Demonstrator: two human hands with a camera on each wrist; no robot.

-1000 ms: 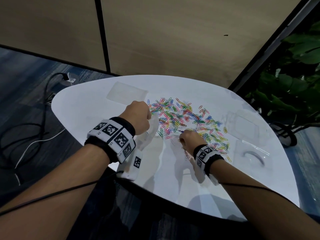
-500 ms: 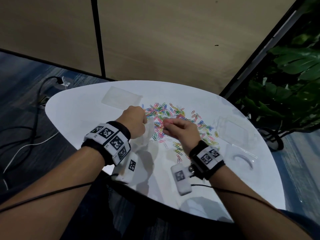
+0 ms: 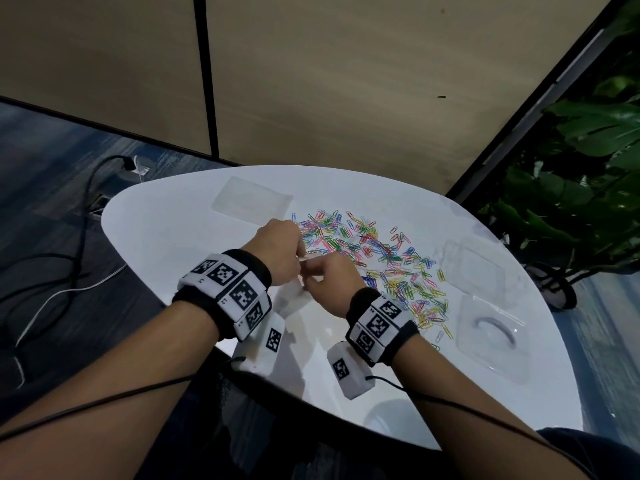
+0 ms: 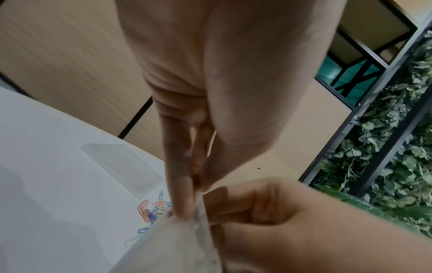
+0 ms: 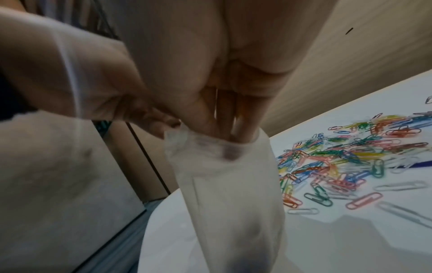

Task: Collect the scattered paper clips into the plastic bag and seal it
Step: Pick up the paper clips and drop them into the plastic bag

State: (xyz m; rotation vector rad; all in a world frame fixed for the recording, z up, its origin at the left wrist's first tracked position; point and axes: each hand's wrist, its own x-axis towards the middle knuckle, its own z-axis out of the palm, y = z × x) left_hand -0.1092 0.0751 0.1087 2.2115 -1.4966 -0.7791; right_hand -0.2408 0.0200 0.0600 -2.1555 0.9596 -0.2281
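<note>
A heap of coloured paper clips (image 3: 363, 247) (image 5: 339, 162) lies spread over the middle of the white table (image 3: 173, 230). Just in front of the heap, my left hand (image 3: 300, 259) (image 4: 187, 208) pinches the rim of a clear plastic bag (image 3: 292, 296) (image 5: 233, 203), which hangs down towards the tabletop. My right hand (image 3: 308, 271) (image 5: 229, 136) meets it there, with bunched fingers pushed into the bag's mouth. A small dark clump shows through the plastic at their tips. The bag's lower part is blurred.
A flat clear bag (image 3: 251, 200) lies at the table's far left, another (image 3: 474, 268) to the right of the heap. A clear plastic tray (image 3: 491, 337) sits near the right edge. Leafy plants (image 3: 571, 202) stand to the right; cables (image 3: 69, 237) cross the floor on the left.
My right hand has left the front of the clip heap, risen and swung left to the bag's mouth. My left hand has kept holding the bag.
</note>
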